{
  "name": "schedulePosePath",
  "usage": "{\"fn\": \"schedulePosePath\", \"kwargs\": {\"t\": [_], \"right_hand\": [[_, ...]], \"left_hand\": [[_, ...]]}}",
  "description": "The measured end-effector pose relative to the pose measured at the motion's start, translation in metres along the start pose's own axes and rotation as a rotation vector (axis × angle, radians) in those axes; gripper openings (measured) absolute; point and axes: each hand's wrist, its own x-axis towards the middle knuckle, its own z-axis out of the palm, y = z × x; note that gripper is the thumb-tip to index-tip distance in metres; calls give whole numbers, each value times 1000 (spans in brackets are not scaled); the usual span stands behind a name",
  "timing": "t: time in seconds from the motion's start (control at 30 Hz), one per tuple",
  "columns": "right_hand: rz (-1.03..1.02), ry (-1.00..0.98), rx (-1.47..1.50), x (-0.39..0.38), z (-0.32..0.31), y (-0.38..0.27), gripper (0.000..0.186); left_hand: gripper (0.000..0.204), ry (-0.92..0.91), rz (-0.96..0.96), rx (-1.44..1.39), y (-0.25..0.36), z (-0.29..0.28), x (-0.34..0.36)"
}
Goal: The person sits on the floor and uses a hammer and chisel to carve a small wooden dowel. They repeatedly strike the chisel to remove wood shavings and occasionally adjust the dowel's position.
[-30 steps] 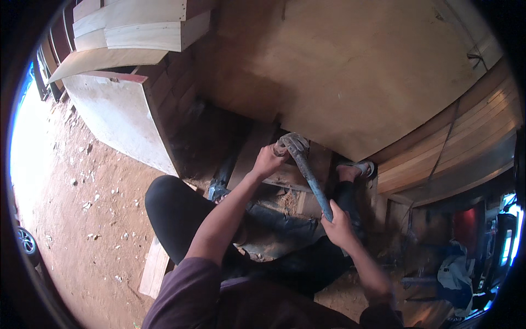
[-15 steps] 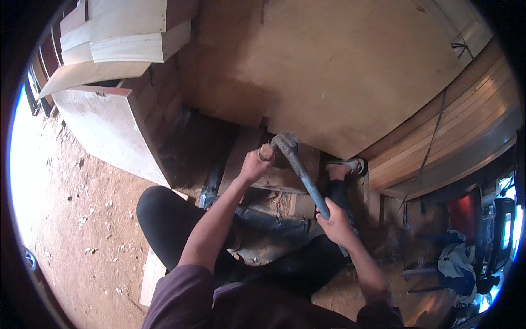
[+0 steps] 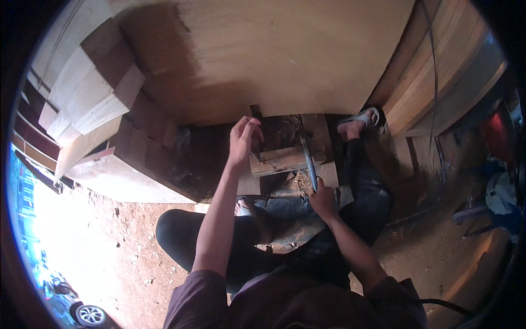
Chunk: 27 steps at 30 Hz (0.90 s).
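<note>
Left hand: now farther from blue-handled tool, beyond wood block's left end; fingers' hold unclear
Right hand: fingers grasping tool, apparently alone

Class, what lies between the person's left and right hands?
In the head view, a wooden block and wood chips lie between the left hand and the right hand, which grips a blue tool handle.

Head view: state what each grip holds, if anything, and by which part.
Right grip: the tool, by its blue handle. Whether the left grip holds anything cannot be told.
</note>
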Motion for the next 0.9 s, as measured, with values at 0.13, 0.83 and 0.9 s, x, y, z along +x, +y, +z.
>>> {"fn": "schedulePosePath", "kwargs": {"t": [0.13, 0.83, 0.9], "right_hand": [[-63, 26, 11, 6, 14, 21, 43], [-9, -116, 521, 14, 30, 62, 62], [-75, 18, 438, 17, 13, 53, 66]], "left_hand": [[26, -20, -27, 447, 23, 3, 15], [23, 504, 276, 257, 39, -2, -5], [23, 713, 133, 5, 12, -13, -9]]}}
